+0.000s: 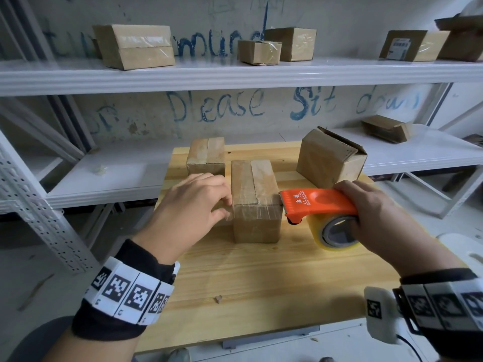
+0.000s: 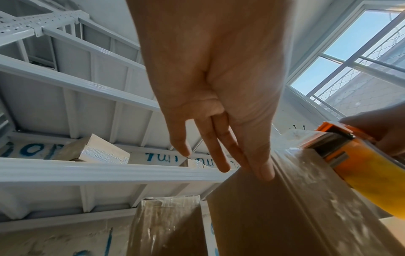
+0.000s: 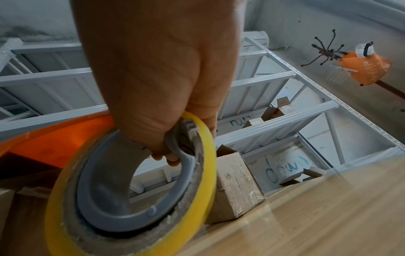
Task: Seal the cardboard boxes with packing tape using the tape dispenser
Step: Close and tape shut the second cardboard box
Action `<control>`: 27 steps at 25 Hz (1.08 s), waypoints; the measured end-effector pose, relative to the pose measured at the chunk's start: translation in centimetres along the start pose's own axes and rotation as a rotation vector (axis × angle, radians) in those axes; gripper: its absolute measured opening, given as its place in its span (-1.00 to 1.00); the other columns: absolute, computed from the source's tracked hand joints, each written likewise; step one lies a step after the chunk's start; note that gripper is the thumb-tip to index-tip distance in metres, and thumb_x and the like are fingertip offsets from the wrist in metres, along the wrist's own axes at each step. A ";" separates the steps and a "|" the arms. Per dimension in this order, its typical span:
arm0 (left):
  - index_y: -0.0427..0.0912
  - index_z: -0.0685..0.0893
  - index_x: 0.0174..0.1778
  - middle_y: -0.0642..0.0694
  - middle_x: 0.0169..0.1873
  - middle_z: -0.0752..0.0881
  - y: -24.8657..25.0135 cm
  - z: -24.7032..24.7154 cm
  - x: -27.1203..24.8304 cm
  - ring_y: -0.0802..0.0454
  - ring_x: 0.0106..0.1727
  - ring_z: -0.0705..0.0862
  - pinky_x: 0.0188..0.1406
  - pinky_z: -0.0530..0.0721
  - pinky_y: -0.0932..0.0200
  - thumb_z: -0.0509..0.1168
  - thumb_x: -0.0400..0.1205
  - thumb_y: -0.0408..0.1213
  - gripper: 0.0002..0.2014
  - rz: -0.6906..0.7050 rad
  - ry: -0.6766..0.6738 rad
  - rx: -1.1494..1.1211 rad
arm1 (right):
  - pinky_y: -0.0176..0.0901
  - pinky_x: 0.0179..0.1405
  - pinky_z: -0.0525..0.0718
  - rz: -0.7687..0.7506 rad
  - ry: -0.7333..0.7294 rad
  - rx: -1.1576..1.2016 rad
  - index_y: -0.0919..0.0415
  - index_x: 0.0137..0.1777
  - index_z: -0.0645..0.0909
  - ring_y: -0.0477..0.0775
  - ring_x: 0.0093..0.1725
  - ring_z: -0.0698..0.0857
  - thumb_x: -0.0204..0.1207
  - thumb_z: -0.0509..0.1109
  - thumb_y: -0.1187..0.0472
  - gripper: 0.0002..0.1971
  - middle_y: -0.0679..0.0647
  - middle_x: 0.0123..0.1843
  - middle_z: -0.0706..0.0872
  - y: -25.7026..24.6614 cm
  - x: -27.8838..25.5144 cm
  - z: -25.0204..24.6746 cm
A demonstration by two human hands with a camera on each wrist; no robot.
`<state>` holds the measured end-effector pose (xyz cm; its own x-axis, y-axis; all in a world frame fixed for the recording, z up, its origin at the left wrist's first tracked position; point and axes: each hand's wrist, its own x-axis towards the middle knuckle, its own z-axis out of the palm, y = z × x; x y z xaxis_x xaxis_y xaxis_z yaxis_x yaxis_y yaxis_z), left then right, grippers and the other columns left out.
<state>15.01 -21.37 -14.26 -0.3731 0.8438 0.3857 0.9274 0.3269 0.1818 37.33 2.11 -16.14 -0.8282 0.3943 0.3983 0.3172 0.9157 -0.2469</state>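
A taped cardboard box (image 1: 256, 220) stands in the middle of the wooden table (image 1: 261, 278). My left hand (image 1: 193, 205) rests against its left side, fingers fairly straight, a fingertip touching the box (image 2: 285, 216) at its upper edge. My right hand (image 1: 373, 218) grips the orange tape dispenser (image 1: 316, 202) with its yellowish tape roll (image 1: 337, 231); fingers hook through the roll's core (image 3: 131, 190). The dispenser's toothed front edge meets the box's top right corner. A second taped box (image 1: 206, 155) sits behind left; a third box (image 1: 329, 158) with a raised flap stands behind right.
White metal shelving (image 1: 235, 74) runs behind the table, with several taped boxes (image 1: 136, 47) on the upper shelf and a flattened box (image 1: 386, 128) on the lower shelf at right. A small cardboard scrap (image 1: 218, 299) lies on the table's near part.
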 end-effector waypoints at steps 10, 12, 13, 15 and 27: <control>-0.02 0.68 0.39 0.17 0.44 0.55 0.8 -0.7 0.2 0.07 0.54 0.44 0.67 0.14 0.05 0.60 0.48 -0.16 -0.46 -0.124 -0.288 -0.008 | -0.48 -0.20 0.35 0.028 -0.051 -0.017 0.12 0.18 0.58 0.08 -0.14 0.54 0.27 0.52 0.50 -0.50 0.02 -0.06 0.62 -0.4 -0.1 -0.1; -0.08 0.65 0.45 0.15 0.49 0.49 0.6 -0.6 0.0 0.07 0.51 0.48 0.49 0.45 0.14 0.53 0.57 -0.28 -0.50 -0.147 -0.374 -0.027 | -0.49 -0.22 0.34 0.031 -0.062 -0.008 0.13 0.17 0.58 0.07 -0.15 0.54 0.27 0.55 0.48 -0.51 0.02 -0.06 0.62 -0.7 -0.1 -0.3; -0.06 0.69 0.38 0.14 0.41 0.53 0.4 -0.5 -0.1 0.09 0.42 0.55 0.42 0.53 0.12 0.50 0.61 -0.32 -0.60 -0.139 -0.370 -0.043 | -0.48 -0.23 0.34 0.030 -0.066 -0.005 0.14 0.16 0.58 0.06 -0.15 0.53 0.27 0.55 0.47 -0.52 0.02 -0.06 0.62 -0.9 -0.1 -0.3; 0.02 0.68 0.28 0.18 0.30 0.57 -0.1 -0.9 -0.2 0.11 0.25 0.61 0.32 0.62 0.01 0.48 0.62 -0.31 -0.68 -0.158 -0.360 -0.041 | -0.47 -0.26 0.34 0.030 -0.067 -0.002 0.13 0.14 0.57 0.05 -0.16 0.54 0.28 0.54 0.47 -0.54 0.00 -0.07 0.61 -1.2 -0.1 -0.3; 0.27 0.37 0.62 0.31 0.64 0.29 2.8 0.6 0.6 0.09 0.56 0.45 0.18 0.65 0.06 0.47 0.58 -0.33 -0.26 -0.042 -0.171 -0.010 | -0.12 -0.40 0.43 0.038 -0.083 0.018 0.11 -0.01 0.47 0.09 -0.30 0.55 0.31 0.44 0.28 -0.71 -0.02 -0.24 0.56 -5.5 -0.3 0.1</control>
<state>17.36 -19.68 -14.02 -0.4006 0.8900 0.2179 0.9105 0.3600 0.2035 35.83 -3.02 -14.97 -0.8514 0.4200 0.3144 0.3412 0.8985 -0.2763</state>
